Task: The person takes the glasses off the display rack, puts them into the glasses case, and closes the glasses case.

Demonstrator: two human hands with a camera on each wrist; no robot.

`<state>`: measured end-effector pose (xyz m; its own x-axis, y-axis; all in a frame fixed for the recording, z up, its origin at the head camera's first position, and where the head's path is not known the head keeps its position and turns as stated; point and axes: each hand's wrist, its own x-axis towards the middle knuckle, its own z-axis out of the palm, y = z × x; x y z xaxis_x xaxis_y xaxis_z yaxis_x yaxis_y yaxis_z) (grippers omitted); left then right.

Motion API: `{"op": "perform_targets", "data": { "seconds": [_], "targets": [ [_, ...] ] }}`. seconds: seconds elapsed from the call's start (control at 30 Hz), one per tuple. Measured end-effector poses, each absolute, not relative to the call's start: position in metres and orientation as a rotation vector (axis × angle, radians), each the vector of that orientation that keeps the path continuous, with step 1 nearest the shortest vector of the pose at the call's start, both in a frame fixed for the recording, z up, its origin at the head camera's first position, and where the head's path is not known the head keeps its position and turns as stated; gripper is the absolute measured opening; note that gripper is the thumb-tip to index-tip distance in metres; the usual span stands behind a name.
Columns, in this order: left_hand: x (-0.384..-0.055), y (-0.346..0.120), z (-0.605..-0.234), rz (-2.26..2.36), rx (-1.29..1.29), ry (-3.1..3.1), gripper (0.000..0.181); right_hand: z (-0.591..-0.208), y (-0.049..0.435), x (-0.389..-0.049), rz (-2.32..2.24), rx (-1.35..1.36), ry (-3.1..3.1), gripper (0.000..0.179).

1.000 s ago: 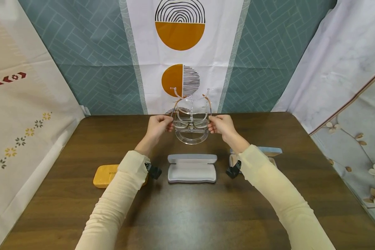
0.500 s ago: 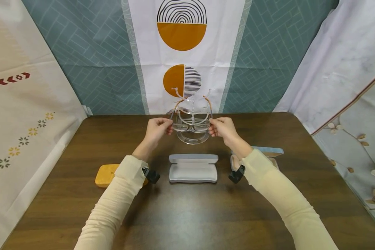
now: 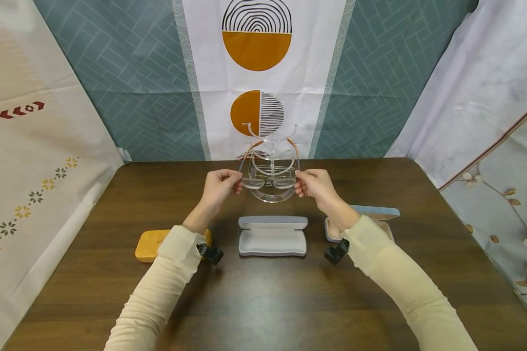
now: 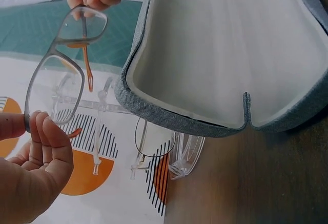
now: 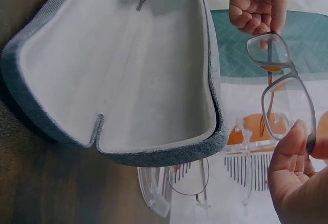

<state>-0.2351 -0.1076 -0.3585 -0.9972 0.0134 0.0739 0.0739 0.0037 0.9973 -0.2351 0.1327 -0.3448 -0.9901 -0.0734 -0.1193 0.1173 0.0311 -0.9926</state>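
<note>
A pair of eyeglasses [image 3: 269, 182] with a grey front and orange-brown temple tips hangs between both hands, lenses toward me and temples pointing back at the stand. The left hand [image 3: 218, 187] pinches one outer end of the frame; at the other end, the right hand [image 3: 314, 186] does the same with thumb and fingers. Just behind, a clear display stand [image 3: 271, 198] overlaps the lenses in the head view. Another pair of glasses [image 4: 155, 138], thin and round-rimmed, shows on the stand in the left wrist view. Below the hands lies an open grey-blue glasses case [image 3: 272, 242] with a pale lining.
A yellow case [image 3: 151, 245] lies shut at the left, partly behind the left forearm. Another open case [image 3: 377, 211] with a blue lid sits at the right, partly hidden by the right arm. A patterned cloth [image 3: 158, 97] hangs behind the brown table [image 3: 263, 302].
Both hands have brought the eyeglasses slightly down and toward me, a little away from the stand. Their grip stays the same, and the cases have not been moved.
</note>
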Motion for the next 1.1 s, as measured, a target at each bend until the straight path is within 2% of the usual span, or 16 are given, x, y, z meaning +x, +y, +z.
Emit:
{"op": "perform_targets", "data": {
  "seconds": [0.57, 0.8, 1.1],
  "targets": [
    [-0.216, -0.108, -0.355, -2.167, -0.170, -2.192, 0.018, -0.344, 0.138, -0.218, -2.077, 0.007, 2.156, 0.020],
    [-0.208, -0.107, -0.356, -2.076, -0.245, -2.233, 0.019, -0.344, 0.140, -0.213, -2.079, 0.011, 2.141, 0.028],
    [-0.199, -0.106, -0.355, -2.010, -0.246, -2.286, 0.021, -0.346, 0.142, -0.207, -2.105, -0.001, 2.101, 0.023]
  ]
}}
